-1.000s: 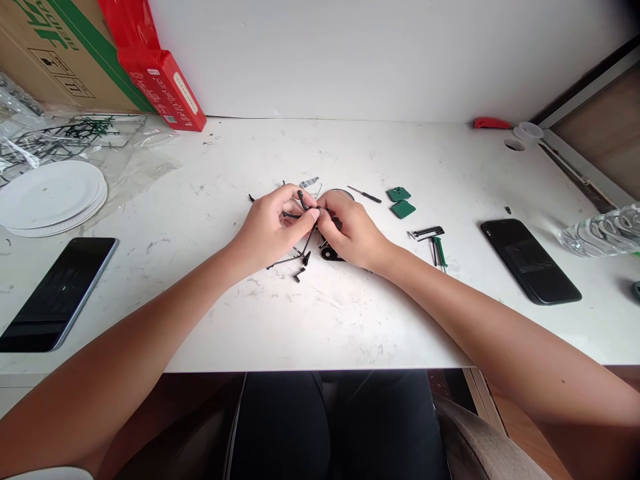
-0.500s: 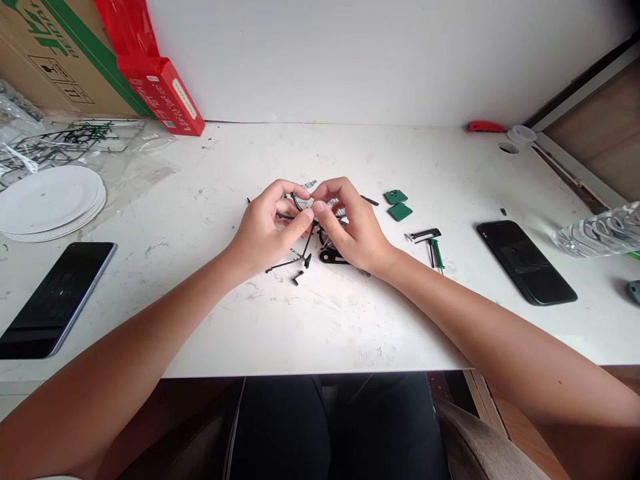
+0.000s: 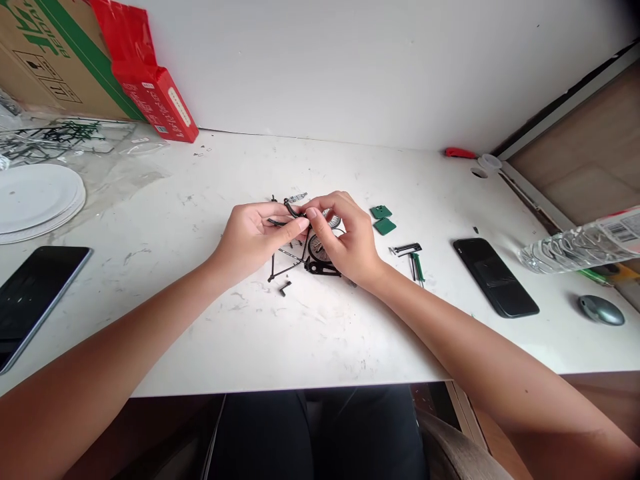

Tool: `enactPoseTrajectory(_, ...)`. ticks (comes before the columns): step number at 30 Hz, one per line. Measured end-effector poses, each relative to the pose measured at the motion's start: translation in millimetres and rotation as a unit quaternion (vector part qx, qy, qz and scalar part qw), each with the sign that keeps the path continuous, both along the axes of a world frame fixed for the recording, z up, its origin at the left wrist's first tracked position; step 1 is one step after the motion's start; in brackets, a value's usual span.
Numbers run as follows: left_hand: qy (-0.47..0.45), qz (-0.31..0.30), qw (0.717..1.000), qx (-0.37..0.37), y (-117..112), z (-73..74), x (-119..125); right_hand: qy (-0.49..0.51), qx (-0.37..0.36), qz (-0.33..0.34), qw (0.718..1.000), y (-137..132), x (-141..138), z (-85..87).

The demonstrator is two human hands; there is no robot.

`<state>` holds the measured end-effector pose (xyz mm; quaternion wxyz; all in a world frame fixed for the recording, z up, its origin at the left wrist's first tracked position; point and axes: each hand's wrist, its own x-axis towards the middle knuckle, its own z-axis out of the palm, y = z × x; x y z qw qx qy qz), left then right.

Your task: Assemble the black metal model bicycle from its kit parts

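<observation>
A person's two bare hands meet over a small black model bicycle [image 3: 323, 268] near the middle of a white table [image 3: 300, 347]. The fingers of the left hand [image 3: 245, 237] are closed on a curved black bar [image 3: 291, 209] above the thin frame; those of the right hand [image 3: 347, 233] bend in to the same spot, thumb and forefinger almost meeting, though whether they grip anything cannot be told. Nor can it be seen whether the bicycle rests wholly on the table or partly hangs from the fingers.

The chief risk appears to lie in the slender parts: a hard pinch or a sideways twist could bend or snap the bar, while a push off line could tip the frame or press against the spoked wheel [image 3: 316, 252] beneath the right hand. With the fingertips covering the point of contact, a poor fit might go unnoticed.

Smaller losses are possible too. A loose black piece [image 3: 285, 289] lies just below the frame, where a dropping wrist could sweep it aside. Two green plates [image 3: 381, 212] and a few thin black and green parts [image 3: 418, 266] sit beyond the right hand, exposed to a careless knuckle or forearm.
</observation>
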<state>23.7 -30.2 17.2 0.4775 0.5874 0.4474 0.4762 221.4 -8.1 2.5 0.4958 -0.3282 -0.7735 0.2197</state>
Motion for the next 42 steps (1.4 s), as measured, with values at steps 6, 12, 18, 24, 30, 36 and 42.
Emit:
enactPoseTrajectory(6,-0.008,0.006,1.000,-0.029,1.4,5.2,0.1,-0.005,0.029,-0.017,0.999,-1.7,-0.2,1.7)
enactPoseTrajectory(12,-0.051,0.029,0.998,-0.038,3.7,9.7,-1.9,-0.024,-0.004,0.007,1.000,-4.4,-0.7,-5.3)
enactPoseTrajectory(18,-0.087,0.029,0.994,-0.063,7.0,7.7,-4.0,-0.042,-0.006,0.010,0.999,-3.7,-1.9,-5.9)
enactPoseTrajectory(24,-0.102,0.012,0.992,-0.078,8.0,5.1,-5.0,-0.049,0.001,0.009,0.999,-0.2,-0.2,-7.0)
enactPoseTrajectory(30,-0.103,-0.006,0.992,-0.076,5.0,10.6,-4.4,-0.054,0.067,-0.004,0.996,1.7,2.0,-1.4)
enactPoseTrajectory(36,-0.113,-0.010,0.991,-0.067,3.8,12.6,-3.8,-0.040,0.128,-0.017,0.991,0.5,0.1,3.8)
enactPoseTrajectory(42,-0.091,-0.010,0.995,-0.037,2.3,10.4,-3.7,-0.043,0.098,-0.011,0.994,-0.8,1.2,3.9)
